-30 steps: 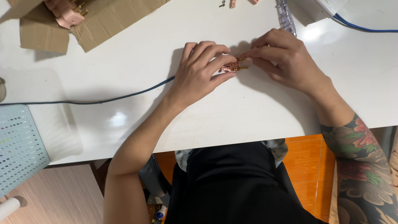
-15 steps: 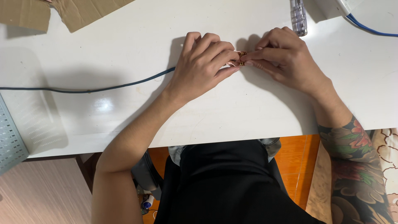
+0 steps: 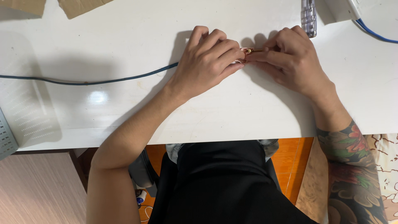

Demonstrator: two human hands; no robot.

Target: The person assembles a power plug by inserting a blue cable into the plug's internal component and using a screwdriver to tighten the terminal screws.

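Here: left hand [image 3: 207, 62], right hand [image 3: 290, 62] pinch small coppery part [image 3: 248, 51], mostly hidden | dark cable [image 3: 83, 81] left | clear tool [image 3: 308, 16] behind.

White table [image 3: 124, 116] carries a blue cable [image 3: 87, 82], cardboard scraps [image 3: 81, 6], a clear tool [image 3: 308, 16]

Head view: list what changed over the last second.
The view shifted: the brown cardboard pieces slid toward the top edge, and the grey perforated panel toward the left edge. Left hand and right hand stayed pinched on the small copper-coloured metal part on the white table.
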